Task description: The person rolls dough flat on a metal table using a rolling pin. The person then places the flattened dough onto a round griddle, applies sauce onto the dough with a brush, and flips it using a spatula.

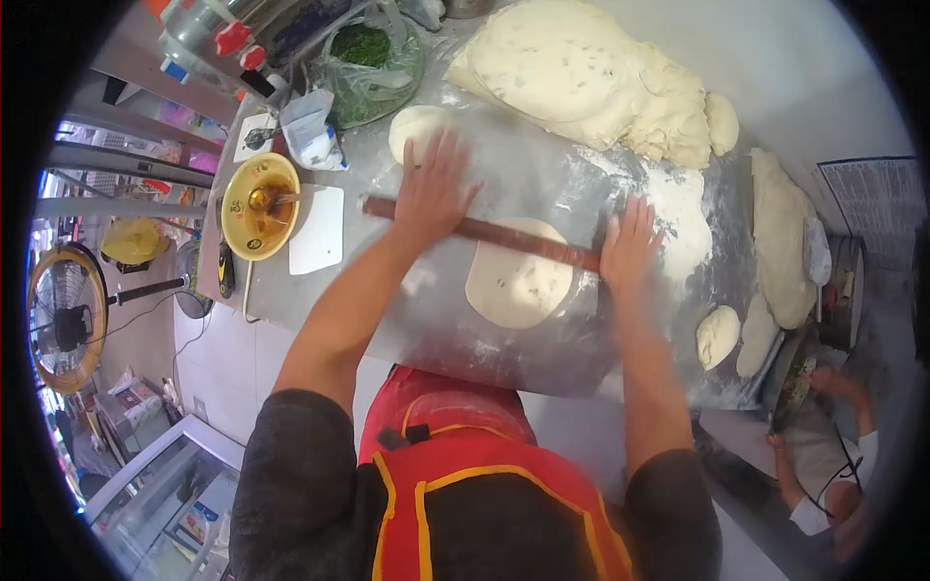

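A dark wooden rolling pin [518, 239] lies across a flat, round sheet of dough [518, 290] on the floured metal table [417, 320]. My left hand [433, 189] rests on the pin's left part, palm down with fingers stretched out and slightly blurred. Over the pin's right end lies my right hand [632, 242], its fingers also extended rather than wrapped around. Just beyond my left fingertips sits a small round dough piece [415, 131]. Loose white flour [683, 223] covers the surface to the right of my right hand.
A large dough mass [572, 73] fills the back. At left stand a yellow bowl [242, 228] of brown liquid, a white card [317, 230] and a bag of chopped greens [373, 68]. More dough [780, 242] lies right. A co-worker's hand [828, 380] is at a pan [794, 382].
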